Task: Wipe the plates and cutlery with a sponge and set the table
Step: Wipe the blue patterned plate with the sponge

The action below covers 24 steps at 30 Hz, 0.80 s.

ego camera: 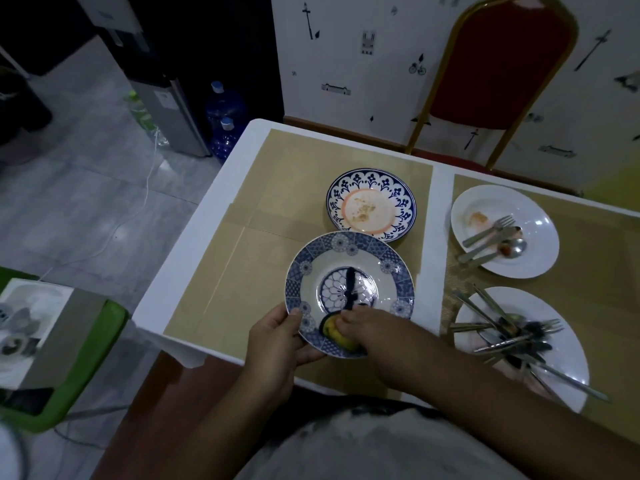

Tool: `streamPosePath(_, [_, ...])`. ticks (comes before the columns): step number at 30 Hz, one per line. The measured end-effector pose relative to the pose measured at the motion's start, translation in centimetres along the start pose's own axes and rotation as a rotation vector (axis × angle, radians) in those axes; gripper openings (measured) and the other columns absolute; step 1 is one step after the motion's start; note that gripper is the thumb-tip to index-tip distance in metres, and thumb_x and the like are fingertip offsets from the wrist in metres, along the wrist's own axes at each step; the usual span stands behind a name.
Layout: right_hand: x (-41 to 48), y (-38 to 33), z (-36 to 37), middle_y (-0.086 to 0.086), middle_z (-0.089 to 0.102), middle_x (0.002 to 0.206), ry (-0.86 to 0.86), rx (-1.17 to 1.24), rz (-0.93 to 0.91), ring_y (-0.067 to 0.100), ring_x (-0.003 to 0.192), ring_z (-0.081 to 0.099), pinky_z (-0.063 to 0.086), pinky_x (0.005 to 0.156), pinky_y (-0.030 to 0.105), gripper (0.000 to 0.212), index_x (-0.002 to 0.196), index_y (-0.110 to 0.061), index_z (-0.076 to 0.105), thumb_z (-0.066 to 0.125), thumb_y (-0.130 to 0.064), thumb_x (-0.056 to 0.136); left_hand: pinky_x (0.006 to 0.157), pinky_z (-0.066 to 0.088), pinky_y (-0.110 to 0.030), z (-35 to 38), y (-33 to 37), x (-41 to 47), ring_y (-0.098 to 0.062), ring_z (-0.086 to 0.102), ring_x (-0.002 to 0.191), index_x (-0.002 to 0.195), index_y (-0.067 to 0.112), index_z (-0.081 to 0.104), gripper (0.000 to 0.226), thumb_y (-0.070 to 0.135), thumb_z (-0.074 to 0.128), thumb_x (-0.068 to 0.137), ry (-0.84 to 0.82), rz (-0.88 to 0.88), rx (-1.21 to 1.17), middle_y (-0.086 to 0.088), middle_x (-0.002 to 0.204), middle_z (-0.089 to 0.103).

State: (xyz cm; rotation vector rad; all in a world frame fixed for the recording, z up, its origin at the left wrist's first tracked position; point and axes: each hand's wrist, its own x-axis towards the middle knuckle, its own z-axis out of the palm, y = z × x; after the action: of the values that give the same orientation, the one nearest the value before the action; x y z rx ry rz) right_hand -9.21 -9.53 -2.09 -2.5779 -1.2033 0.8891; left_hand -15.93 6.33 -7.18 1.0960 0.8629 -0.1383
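Note:
My left hand (280,344) grips the near-left rim of a blue-patterned plate (374,268), holding it over the left placemat. My right hand (363,323) presses a yellow sponge (337,336) with a dark strap against the plate's near rim. Behind it lies a blue-and-orange plate (370,206) with crumbs. To the right, a white plate (533,216) with smears carries a fork and two spoons (495,240). Another white plate (561,348) at the near right holds a pile of several forks, spoons and knives (512,334).
The white table (194,258) carries two tan placemats (249,271). A red chair with a gold frame (502,64) stands at the far side. A green stool (90,341) with a box sits to the left, and water bottles (225,116) stand on the floor.

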Motion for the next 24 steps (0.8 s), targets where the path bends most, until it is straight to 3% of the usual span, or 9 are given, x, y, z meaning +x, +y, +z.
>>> streamPosePath(3, [2.2,0.1,0.6,0.008,0.007,0.16,0.031,0.0,-0.023,0.027,0.147,0.002,0.004,0.117,0.034,0.08,0.152,-0.011,0.016,0.059,-0.002,0.085,0.071,0.063,-0.049,0.3,-0.3,-0.3,-0.036,0.075,0.088,0.117,0.01,0.07,0.026,0.012,0.046,0.106,-0.038,-0.001,0.028,-0.017,0.103,0.077])
streamPosePath(5, [3.5,0.9,0.0,0.009,0.003,0.16,0.157,-0.07,0.063,0.028,0.146,0.0,0.005,0.117,0.034,0.087,0.152,-0.009,0.012,0.061,0.001,0.08,0.074,0.063,-0.051,0.5,-0.3,-0.4,-0.036,0.075,0.09,0.117,0.011,0.07,0.027,0.013,0.046,0.106,-0.051,0.019,0.043,-0.016,0.103,0.078])
streamPosePath(8, [3.6,2.5,-0.9,0.013,0.008,0.159,0.281,-0.158,0.258,0.029,0.146,0.004,0.008,0.117,0.038,0.071,0.15,-0.005,0.014,0.05,-0.002,0.089,0.066,0.063,-0.042,0.6,0.1,-0.5,-0.03,0.076,0.087,0.115,0.014,0.07,0.025,0.014,0.047,0.106,-0.019,0.04,0.025,-0.01,0.103,0.079])
streamPosePath(11, [2.4,2.5,-0.1,0.019,0.027,0.152,0.188,-0.224,0.356,0.032,0.14,0.021,0.018,0.116,0.04,0.062,0.145,0.001,0.026,0.051,-0.004,0.088,0.063,0.063,-0.04,0.6,0.4,0.0,-0.027,0.076,0.084,0.112,0.013,0.071,0.023,0.012,0.049,0.105,0.026,0.046,0.012,-0.008,0.1,0.079])
streamPosePath(14, [1.6,0.7,1.0,0.014,0.038,0.144,0.03,-0.033,0.269,0.029,0.13,0.035,0.031,0.11,0.039,0.067,0.141,-0.004,0.035,0.061,-0.002,0.079,0.073,0.063,-0.051,0.7,0.5,0.5,-0.032,0.076,0.089,0.113,0.011,0.07,0.023,0.011,0.049,0.105,0.052,0.045,0.017,-0.011,0.101,0.079])
streamPosePath(18, [0.9,-0.2,0.9,0.005,0.03,0.153,0.015,0.137,0.132,0.023,0.138,0.027,0.023,0.113,0.033,0.073,0.147,-0.015,0.031,0.057,-0.001,0.08,0.072,0.063,-0.05,0.2,0.2,0.8,-0.033,0.075,0.087,0.114,0.009,0.07,0.023,0.011,0.049,0.104,0.06,0.04,0.02,-0.016,0.102,0.078])
streamPosePath(24, [0.5,3.4,1.0,0.011,0.017,0.157,0.059,-0.099,0.244,0.026,0.145,0.011,0.006,0.116,0.032,0.066,0.149,-0.008,0.021,0.052,-0.007,0.091,0.069,0.064,-0.047,-0.2,0.4,1.0,-0.031,0.076,0.086,0.111,0.01,0.071,0.023,0.012,0.049,0.105,0.053,0.034,0.045,-0.012,0.101,0.079])
